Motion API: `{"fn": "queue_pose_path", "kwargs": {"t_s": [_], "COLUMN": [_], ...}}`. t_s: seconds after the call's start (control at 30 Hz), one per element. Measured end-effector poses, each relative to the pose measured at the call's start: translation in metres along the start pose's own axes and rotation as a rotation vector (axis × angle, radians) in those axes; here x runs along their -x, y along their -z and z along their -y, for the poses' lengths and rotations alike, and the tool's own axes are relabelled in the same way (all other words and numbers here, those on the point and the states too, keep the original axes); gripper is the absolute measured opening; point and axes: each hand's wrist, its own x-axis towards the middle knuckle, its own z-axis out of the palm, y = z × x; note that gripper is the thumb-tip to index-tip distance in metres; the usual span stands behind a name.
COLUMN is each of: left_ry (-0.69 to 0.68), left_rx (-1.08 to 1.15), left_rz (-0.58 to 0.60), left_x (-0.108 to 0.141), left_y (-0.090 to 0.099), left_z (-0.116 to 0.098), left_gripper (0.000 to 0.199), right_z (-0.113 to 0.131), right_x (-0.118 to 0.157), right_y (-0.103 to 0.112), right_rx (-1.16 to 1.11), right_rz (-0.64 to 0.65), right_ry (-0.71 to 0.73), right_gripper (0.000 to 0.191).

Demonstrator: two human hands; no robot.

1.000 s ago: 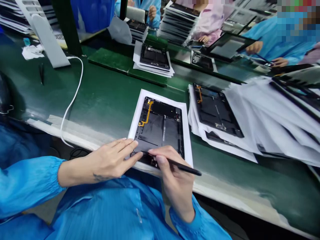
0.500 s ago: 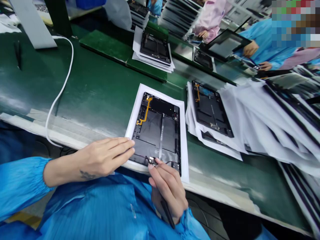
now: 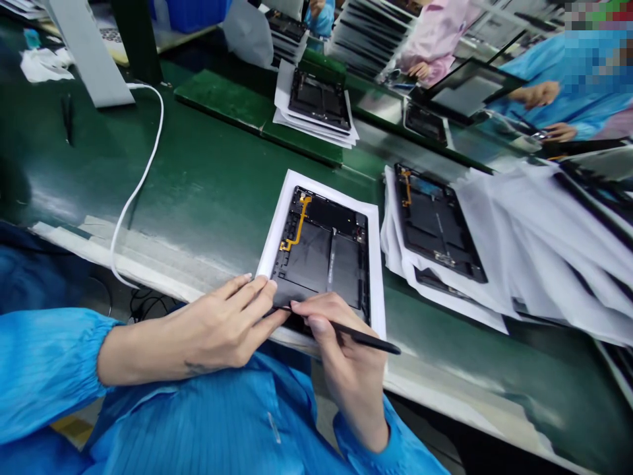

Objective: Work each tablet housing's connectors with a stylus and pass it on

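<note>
Logging the bench from head height, we see the left hand [image 3: 212,333] lying nearly flat, its fingers [image 3: 254,297] extended and slightly spread, with the fingertips resting at the near edge of the open tablet housing [image 3: 321,260]. It grips nothing. The right hand [image 3: 349,353] is closed around a slim black pick [image 3: 363,338], pinched between thumb and fingers. The pick's thin tip runs toward the housing's near edge, just beside the left fingertips; the exact contact is hidden under the fingers.

The housing lies dark side up on a white sheet [image 3: 374,264], at the front edge of the green workbench [image 3: 208,165]. An orange flex cable [image 3: 299,224] runs along its upper left area. To our right, another open housing [image 3: 435,221] rests on loose white sheets [image 3: 544,264]. A third sits farther up the bench on its own sheets [image 3: 319,99]. A white cable [image 3: 143,165] curves across the bench at left, near black tweezers [image 3: 66,119]. Beyond, a co-worker's blue sleeve [image 3: 558,66] shows with both hands at work.
</note>
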Motion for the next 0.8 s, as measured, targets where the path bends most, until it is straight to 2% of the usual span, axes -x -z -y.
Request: {"fn": "queue_pose_path", "kwargs": {"t_s": [0.3,0.63,0.8], "left_ry": [0.019,0.018,-0.001], "left_rx": [-0.032,-0.036,-0.024], "left_rz": [-0.027,-0.028,-0.045], "left_x": [0.0001,0.0007,0.0011], "left_y": [-0.0038,-0.0048,-0.0036], "left_z": [-0.0026,-0.0041,0.0004], "left_gripper": [0.037,0.036,0.035], "right_z": [-0.0004,-0.0044,-0.0009], "right_x": [0.0015,0.0051,0.0034], "right_y": [0.0006,0.0007,0.0013], "right_rx": [0.014,0.011,0.038], "right_rz": [0.090,0.068,0.116], "right_ry": [0.024,0.033,0.082], "right_gripper": [0.019,0.020,0.018]}}
